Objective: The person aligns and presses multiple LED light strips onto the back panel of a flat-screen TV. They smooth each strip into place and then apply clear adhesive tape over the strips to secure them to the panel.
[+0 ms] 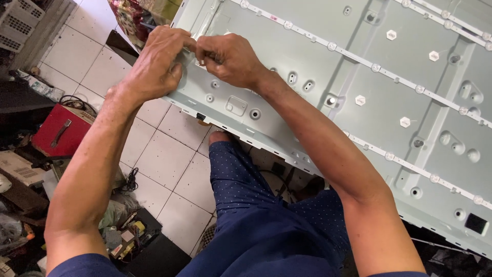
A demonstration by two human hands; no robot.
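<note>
hands [197, 59] pinching, pale grey metal panel [318, 77], lens-dotted strips [359, 59]

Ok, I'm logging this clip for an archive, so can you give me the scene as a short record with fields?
setting: tiled floor, cluttered edges
main thing: large pale metal panel with light strips
left hand: on the panel's corner, fingers pinching
right hand: meeting the left, fingers pinching at the same spot
held item: too small to tell
nearby: red case on the floor
</note>
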